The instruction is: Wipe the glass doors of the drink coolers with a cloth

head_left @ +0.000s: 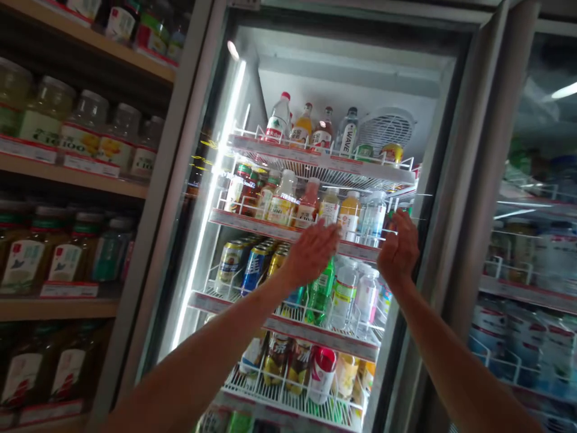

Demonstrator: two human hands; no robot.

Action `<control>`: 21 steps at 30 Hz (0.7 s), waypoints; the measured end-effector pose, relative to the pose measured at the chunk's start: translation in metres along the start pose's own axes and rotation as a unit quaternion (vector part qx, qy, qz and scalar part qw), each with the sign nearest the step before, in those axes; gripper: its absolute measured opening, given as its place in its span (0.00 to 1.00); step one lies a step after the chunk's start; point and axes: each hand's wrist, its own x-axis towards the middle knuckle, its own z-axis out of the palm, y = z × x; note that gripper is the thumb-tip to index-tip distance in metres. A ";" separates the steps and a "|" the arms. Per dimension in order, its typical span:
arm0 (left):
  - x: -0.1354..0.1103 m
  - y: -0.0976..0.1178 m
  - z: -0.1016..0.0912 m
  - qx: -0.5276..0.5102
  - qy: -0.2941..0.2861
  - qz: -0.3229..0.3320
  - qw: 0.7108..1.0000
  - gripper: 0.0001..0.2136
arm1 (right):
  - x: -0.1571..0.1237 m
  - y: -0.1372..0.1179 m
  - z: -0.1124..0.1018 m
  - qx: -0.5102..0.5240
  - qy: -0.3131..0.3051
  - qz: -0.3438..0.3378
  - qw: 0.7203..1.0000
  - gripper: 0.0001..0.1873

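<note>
My left hand (313, 252) is raised in front of the drinks fridge, its fingers stretched out and nothing seen in them. Behind its fingertips stand juice bottles (349, 213) on the second shelf, and a green soda bottle (320, 294) is just below it. My right hand (399, 246) is near the fridge's right door frame (428, 240), with its fingers loosely bent and the thumb apart. No object shows in it; blur hides whether it touches the glass. Reflections lie across the fridge front.
Lit wire shelves (288, 328) hold several rows of cans and bottles. At left, a wooden shelf (72, 174) carries large drink bottles (45, 108) with price strips. Another fridge (527, 282) with stocked shelves stands at right.
</note>
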 end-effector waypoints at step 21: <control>-0.056 -0.058 -0.040 0.058 0.024 -0.078 0.995 0.21 | -0.002 0.000 0.003 -0.017 -0.006 0.007 1.000 0.21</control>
